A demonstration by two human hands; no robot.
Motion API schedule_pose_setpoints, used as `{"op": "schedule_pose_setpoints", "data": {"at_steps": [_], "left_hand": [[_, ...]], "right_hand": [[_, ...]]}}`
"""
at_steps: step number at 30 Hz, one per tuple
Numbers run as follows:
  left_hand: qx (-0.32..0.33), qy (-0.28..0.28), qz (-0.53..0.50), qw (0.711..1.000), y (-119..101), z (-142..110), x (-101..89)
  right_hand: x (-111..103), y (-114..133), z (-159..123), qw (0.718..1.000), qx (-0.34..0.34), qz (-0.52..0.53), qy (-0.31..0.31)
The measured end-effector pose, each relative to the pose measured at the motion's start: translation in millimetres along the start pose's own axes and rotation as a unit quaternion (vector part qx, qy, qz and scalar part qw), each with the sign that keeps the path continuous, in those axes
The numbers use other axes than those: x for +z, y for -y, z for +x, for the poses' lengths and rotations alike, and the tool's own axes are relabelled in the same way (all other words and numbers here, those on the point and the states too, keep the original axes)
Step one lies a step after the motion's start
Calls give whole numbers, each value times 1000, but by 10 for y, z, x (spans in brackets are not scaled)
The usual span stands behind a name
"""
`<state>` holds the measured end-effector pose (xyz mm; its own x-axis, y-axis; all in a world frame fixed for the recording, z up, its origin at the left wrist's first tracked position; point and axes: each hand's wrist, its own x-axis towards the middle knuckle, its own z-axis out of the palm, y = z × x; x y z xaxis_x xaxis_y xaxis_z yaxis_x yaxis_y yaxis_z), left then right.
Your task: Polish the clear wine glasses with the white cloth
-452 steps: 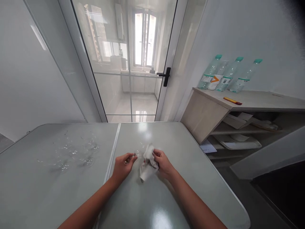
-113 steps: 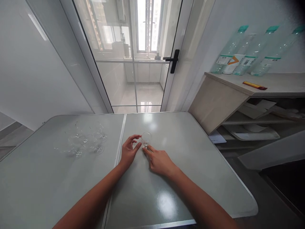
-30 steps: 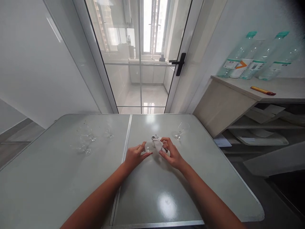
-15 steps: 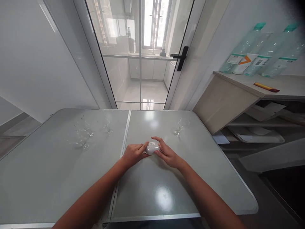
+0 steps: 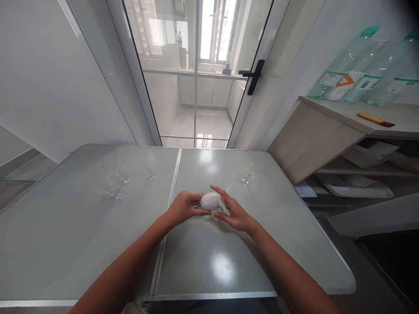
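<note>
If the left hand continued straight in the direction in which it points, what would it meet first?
Carrying along the glass it holds, the left hand would probably meet the right hand first, by the white cloth; depth is hard to judge here.

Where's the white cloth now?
Just below centre in the head view, the white cloth is partly inside the glass between the left hand and right hand.

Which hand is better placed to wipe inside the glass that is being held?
Probably the right hand: it is at the open end of the held glass, where the white cloth sticks out. The left hand holds the other end.
</note>
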<state>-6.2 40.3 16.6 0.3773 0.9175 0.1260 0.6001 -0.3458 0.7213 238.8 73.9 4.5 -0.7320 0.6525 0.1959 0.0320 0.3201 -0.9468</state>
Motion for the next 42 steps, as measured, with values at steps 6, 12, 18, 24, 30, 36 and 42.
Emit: {"op": "schedule_pose_setpoints", "data": {"at_steps": [6,12,18,24,30,36,42], "left_hand": [[-89,163,-165,969,-74,5,-209],[88,-45,154,983,110,-6,80],[38,-59,210,975,53,-4,236],[-192,179,-267,927,-38,-6,-62],[-119,141,-194,963,-32,13,-141],[115,-108,236,959,150,9,138],[158,-130,295,933,214,-16,324]], "right_hand": [[-37,-36,-31,986,-104,-104,81],[-1,-58,24,983,97,141,-71],[103,-79,97,948,141,247,-144],[80,-27,-42,996,7,47,-69],[131,-91,-44,996,-65,-20,-66],[116,0,72,955,82,212,-190],[75,31,90,917,172,283,-222]]}}
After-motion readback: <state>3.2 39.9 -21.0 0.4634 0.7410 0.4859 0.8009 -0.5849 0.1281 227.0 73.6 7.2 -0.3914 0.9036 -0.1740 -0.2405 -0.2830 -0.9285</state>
